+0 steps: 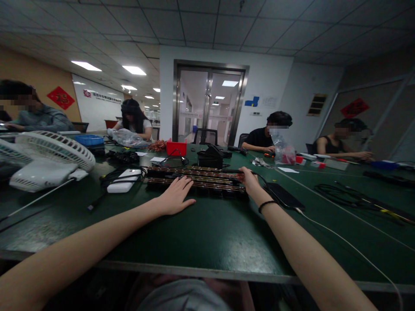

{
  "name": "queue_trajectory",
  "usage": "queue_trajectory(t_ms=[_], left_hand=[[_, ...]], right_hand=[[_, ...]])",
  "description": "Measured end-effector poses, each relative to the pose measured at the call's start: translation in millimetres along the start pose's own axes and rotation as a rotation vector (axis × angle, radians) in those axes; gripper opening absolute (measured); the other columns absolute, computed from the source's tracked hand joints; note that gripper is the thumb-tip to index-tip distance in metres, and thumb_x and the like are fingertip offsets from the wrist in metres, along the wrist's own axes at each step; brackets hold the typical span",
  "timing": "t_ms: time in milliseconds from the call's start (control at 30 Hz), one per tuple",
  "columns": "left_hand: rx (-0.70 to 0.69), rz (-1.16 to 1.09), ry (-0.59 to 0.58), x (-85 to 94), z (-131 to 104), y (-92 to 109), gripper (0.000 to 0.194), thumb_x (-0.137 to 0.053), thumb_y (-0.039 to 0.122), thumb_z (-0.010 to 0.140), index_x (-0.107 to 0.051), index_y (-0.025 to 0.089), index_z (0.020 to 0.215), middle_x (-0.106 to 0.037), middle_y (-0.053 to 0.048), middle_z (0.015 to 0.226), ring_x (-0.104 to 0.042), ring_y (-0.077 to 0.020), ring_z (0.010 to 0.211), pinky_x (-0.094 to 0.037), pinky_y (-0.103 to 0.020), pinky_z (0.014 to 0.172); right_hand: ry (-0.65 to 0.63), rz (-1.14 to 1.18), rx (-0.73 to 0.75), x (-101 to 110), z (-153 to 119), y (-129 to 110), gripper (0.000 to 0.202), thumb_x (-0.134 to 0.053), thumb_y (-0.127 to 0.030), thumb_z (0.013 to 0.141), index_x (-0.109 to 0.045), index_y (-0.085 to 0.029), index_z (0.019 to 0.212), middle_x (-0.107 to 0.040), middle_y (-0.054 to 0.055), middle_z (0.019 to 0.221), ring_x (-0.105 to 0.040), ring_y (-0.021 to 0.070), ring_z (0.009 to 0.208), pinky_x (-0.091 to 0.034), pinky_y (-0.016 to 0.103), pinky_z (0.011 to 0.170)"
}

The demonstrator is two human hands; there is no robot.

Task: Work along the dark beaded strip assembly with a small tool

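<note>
My left hand [177, 195] lies with its fingers spread on the left part of a row of long dark strips [207, 181] with thin coppery lines along them. My right hand [250, 181] is closed at the right end of the row, around a slim black corded tool [231, 171] shaped like a soldering iron. Its tip points left over the strips, and a black cable runs from behind the hand to the right. What the tip touches is too small to tell. A black phone [283, 195] lies right of my right hand, with a white cable plugged in.
Left of the strips are a white power bank [124, 181] with black cables and a white fan [55, 157]. Behind them stand a black box-like object [210, 156] and a red bin [177, 149]. Coiled cables [340, 194] lie at right. Several people sit around the table.
</note>
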State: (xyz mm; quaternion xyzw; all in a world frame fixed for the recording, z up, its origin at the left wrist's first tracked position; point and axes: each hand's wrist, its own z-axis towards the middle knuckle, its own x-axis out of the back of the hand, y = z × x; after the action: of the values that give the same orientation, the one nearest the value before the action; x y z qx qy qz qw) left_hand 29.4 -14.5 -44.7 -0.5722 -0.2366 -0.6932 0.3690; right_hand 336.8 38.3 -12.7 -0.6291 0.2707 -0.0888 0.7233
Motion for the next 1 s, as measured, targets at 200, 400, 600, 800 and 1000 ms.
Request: queue_trajectory(t_ms=[200, 400, 600, 800, 1000], left_hand=[[-0.018, -0.022, 0.019, -0.8, -0.4, -1.6, 0.077, -0.028, 0.063, 0.102, -0.032, 0.010, 0.157, -0.031, -0.020, 0.164, -0.019, -0.0333, 0.155, -0.017, -0.052, 0.125], [-0.030, -0.033, 0.022, -1.5, -0.4, -3.0, 0.078, -0.029, 0.064, 0.102, -0.031, 0.010, 0.157, -0.031, -0.020, 0.164, -0.019, -0.0341, 0.155, -0.017, -0.054, 0.125], [0.005, -0.030, -0.007, 2.6, -0.5, 0.8, 0.077, -0.036, 0.061, 0.102, -0.033, 0.007, 0.157, -0.033, -0.021, 0.163, -0.020, -0.0338, 0.155, -0.014, -0.047, 0.126], [0.004, -0.012, -0.015, 2.1, -0.2, 0.8, 0.077, -0.033, 0.062, 0.102, -0.032, 0.009, 0.157, -0.032, -0.020, 0.164, -0.020, -0.0328, 0.155, -0.015, -0.048, 0.125], [-0.025, -0.029, 0.013, 0.1, -0.8, -1.8, 0.076, -0.029, 0.063, 0.102, -0.031, 0.011, 0.157, -0.032, -0.019, 0.164, -0.021, -0.0333, 0.155, -0.016, -0.052, 0.125]], right_hand=[[-0.002, -0.017, 0.003, 0.2, 0.5, 0.3, 0.019, -0.063, -0.012, 0.075, -0.055, -0.023, 0.062, -0.061, 0.001, 0.051, -0.058, 0.0125, 0.048, -0.050, 0.019, 0.045], [-0.023, -0.064, 0.045, 2.7, 4.1, 3.0, 0.019, -0.070, -0.019, 0.069, -0.053, -0.025, 0.064, -0.062, 0.000, 0.053, -0.061, 0.0165, 0.050, -0.052, 0.025, 0.044], [0.005, -0.049, 0.023, 0.2, 1.3, 1.1, 0.019, -0.069, -0.017, 0.069, -0.053, -0.025, 0.063, -0.061, 0.000, 0.051, -0.059, 0.0158, 0.049, -0.052, 0.025, 0.045], [0.014, -0.028, 0.006, -0.8, -1.6, -1.5, 0.019, -0.068, -0.014, 0.071, -0.055, -0.023, 0.061, -0.061, 0.000, 0.051, -0.058, 0.0141, 0.049, -0.052, 0.023, 0.047], [-0.017, -0.039, 0.035, 0.1, -4.6, -2.8, 0.010, -0.067, -0.016, 0.071, -0.067, -0.022, 0.063, -0.062, 0.000, 0.051, -0.058, 0.0133, 0.048, -0.051, 0.022, 0.046]])
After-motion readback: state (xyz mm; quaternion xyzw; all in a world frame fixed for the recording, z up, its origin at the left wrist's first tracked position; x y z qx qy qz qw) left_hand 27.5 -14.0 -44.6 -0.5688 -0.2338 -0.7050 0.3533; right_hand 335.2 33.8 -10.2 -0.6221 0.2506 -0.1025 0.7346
